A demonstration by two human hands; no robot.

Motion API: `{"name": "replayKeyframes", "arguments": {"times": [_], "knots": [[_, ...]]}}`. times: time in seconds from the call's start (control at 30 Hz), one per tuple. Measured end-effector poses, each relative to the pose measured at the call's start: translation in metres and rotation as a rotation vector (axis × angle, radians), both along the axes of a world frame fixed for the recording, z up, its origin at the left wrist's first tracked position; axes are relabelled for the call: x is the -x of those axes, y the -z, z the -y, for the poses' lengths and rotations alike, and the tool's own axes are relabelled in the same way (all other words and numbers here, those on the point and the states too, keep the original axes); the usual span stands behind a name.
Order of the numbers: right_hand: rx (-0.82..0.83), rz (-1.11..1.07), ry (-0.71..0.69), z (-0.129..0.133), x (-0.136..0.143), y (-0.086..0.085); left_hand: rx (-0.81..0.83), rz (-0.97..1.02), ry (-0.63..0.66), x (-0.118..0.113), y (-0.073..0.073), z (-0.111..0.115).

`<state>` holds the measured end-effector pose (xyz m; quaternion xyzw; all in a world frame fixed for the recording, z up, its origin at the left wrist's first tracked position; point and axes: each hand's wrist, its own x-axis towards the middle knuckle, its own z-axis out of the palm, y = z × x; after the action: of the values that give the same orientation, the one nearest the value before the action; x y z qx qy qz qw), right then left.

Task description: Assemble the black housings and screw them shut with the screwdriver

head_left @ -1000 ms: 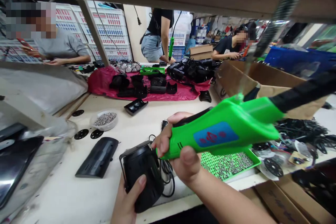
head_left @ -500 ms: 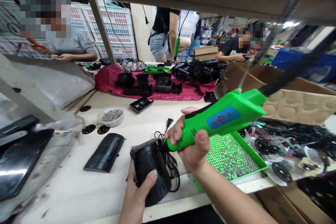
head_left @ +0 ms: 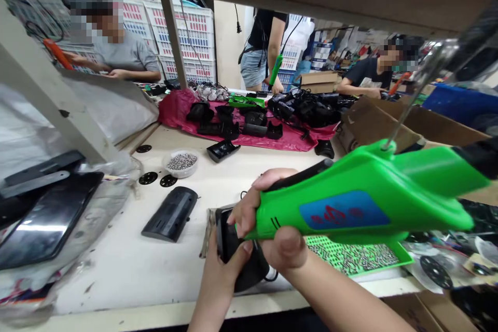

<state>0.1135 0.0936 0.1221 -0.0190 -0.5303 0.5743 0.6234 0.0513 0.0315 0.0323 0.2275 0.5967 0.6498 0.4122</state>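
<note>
My right hand (head_left: 272, 223) is wrapped round a bright green electric screwdriver (head_left: 334, 207) with a blue label, hung from a metal hook. Its front end meets the black plastic housing (head_left: 249, 272), though my fingers hide the tip. Low in the view, my left hand (head_left: 225, 264) grips that housing from the left, thumb across its near side. Part of a black cord shows beside the housing. A curved black cover (head_left: 171, 212) lies on the bench to the left. Under the screwdriver sits a green tray (head_left: 358, 257) of small metal screws.
A clear tub (head_left: 182, 163) of small metal parts stands beside several black discs (head_left: 168, 180). Black shells lie on a pink sheet (head_left: 179, 114) farther back. Cardboard boxes (head_left: 373, 119) are at right, and a slanted post (head_left: 78, 98) at left. Several co-workers sit or stand beyond.
The screwdriver has swung closer to the camera and lies more level. The housing has tipped in my left hand, and the view has shifted slightly left.
</note>
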Motion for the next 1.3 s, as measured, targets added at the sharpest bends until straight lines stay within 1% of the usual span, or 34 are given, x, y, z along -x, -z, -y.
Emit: {"name": "replayKeyframes", "arguments": {"times": [0.1, 0.23, 0.3, 0.4, 0.47, 0.53, 0.63, 0.73, 0.83, 0.9, 0.97, 1.07, 1.17, 1.3], "knots": [[0.045, -0.034, 0.025, -0.006, 0.008, 0.005, 0.033, -0.055, -0.001, 0.003, 0.002, -0.002], [0.102, -0.022, 0.043, -0.011, 0.012, 0.006, -0.006, -0.091, 0.023, 0.006, 0.004, -0.004], [0.1, -0.005, -0.008, -0.013, 0.011, 0.005, -0.011, -0.083, 0.044, 0.007, 0.004, -0.003], [0.063, 0.017, -0.125, -0.012, 0.01, 0.003, 0.035, -0.054, 0.073, 0.008, 0.001, -0.001], [0.039, -0.003, -0.135, -0.01, 0.01, 0.004, 0.051, -0.044, 0.112, 0.008, -0.003, 0.0], [0.033, -0.044, -0.085, -0.008, 0.011, 0.004, 0.038, -0.021, 0.127, 0.008, -0.007, 0.001], [0.037, -0.075, -0.033, -0.006, 0.004, -0.001, 0.053, 0.092, 0.096, 0.007, -0.011, 0.002], [0.059, -0.09, 0.054, -0.002, -0.019, -0.013, 0.119, 0.239, 0.096, 0.007, -0.012, 0.003], [0.042, -0.044, 0.163, 0.003, -0.045, -0.019, 0.142, 0.338, 0.04, 0.009, -0.011, 0.002], [0.036, -0.003, 0.185, 0.007, -0.057, -0.016, 0.154, 0.351, 0.006, 0.009, -0.011, 0.0], [0.075, 0.012, 0.181, 0.011, -0.06, -0.012, 0.156, 0.327, -0.009, 0.008, -0.011, -0.001], [0.11, -0.004, 0.181, 0.013, -0.057, -0.006, 0.133, 0.301, -0.035, 0.006, -0.011, -0.002], [0.101, -0.016, 0.192, 0.012, -0.052, -0.001, 0.123, 0.316, -0.039, 0.003, -0.01, 0.0], [0.112, -0.021, 0.156, 0.009, -0.045, 0.012, 0.081, 0.342, -0.04, -0.001, -0.011, 0.002]]}}
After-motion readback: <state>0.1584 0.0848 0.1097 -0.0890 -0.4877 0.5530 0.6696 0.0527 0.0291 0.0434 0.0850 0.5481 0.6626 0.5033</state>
